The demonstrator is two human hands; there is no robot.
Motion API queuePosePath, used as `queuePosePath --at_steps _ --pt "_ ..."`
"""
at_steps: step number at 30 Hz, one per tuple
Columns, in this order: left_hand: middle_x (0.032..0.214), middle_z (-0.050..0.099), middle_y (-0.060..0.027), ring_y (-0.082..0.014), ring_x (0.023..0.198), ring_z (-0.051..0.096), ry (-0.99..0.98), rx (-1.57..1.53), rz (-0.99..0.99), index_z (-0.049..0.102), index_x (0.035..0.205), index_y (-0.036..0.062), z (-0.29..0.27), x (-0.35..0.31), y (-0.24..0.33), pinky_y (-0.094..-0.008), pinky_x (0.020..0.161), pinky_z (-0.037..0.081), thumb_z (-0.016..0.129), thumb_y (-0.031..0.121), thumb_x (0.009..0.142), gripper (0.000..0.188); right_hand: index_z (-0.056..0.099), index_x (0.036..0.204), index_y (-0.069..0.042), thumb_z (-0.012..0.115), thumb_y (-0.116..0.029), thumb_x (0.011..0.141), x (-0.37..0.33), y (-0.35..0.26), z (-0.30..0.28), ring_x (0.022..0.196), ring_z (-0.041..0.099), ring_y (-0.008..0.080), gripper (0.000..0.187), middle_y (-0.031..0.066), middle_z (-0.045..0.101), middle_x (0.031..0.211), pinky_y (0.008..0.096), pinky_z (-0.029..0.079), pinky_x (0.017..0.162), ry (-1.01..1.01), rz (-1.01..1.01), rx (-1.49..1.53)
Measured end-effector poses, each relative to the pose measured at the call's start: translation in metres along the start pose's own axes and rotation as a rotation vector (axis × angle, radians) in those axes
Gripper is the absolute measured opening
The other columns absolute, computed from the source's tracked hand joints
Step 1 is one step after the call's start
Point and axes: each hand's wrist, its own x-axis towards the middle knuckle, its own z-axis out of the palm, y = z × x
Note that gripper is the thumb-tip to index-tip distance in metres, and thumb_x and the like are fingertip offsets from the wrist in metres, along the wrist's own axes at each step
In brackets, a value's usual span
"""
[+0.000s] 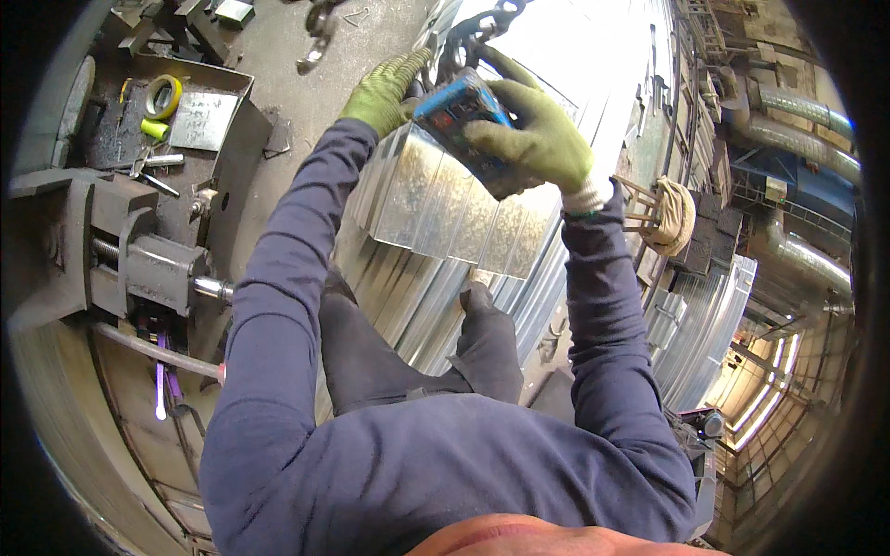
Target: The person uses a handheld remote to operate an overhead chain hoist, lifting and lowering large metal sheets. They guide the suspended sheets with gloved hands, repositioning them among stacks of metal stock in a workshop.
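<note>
White glare is washing out metal sheets (pixel 547 46), bright strips (pixel 771 389) are glowing lower right, fisheye distortion is bending edges, black is rimming the view

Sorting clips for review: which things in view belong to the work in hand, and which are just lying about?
Work in hand:
blue-edged device, in the right hand
dark chain, by the left hand
metal profiles below, probably

Apparently lying about:
yellow roll
pale sheet
</note>
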Motion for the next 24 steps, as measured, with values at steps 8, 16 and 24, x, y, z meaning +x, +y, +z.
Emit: queuePosePath --at_steps 8,16,24 --pt "0.110 0.077 -0.0194 -0.0380 0.102 0.074 -0.308 -0.138 -0.071 0.075 0.117 0.0109 0.063 0.078 -0.019 -0.0437 0.092 0.058 0.070 0.034 0.092 0.034 0.063 0.142 0.004 0.087 -0.043 0.087 0.040 0.047 -0.024 0.125 0.067 0.0358 0.076 0.0191 0.042 0.166 0.0429 0.060 0.100 0.177 0.209 0.428" --pt "0.138 0.066 -0.0166 -0.0337 0.127 0.064 -0.235 -0.029 0.244 0.064 0.134 0.0148 0.047 0.060 0.020 -0.0413 0.108 0.052 0.058 0.022 0.102 0.034 0.060 0.146 -0.001 0.087 -0.043 0.089 0.028 0.048 -0.028 0.111 0.069 0.0231 0.075 0.0141 0.071 0.125 0.0367 0.057 0.099 0.074 0.205 0.715" --pt "0.108 0.078 -0.0153 -0.0287 0.100 0.077 -0.184 -0.308 -0.021 0.065 0.131 0.0093 -0.003 0.024 0.041 -0.0390 0.088 0.060 0.063 0.011 0.100 0.030 0.059 0.146 -0.003 0.079 -0.045 0.096 -0.031 0.066 0.005 0.109 0.070 0.0186 0.068 0.0091 0.071 0.125 0.0359 0.057 0.098 0.258 0.319 0.992"
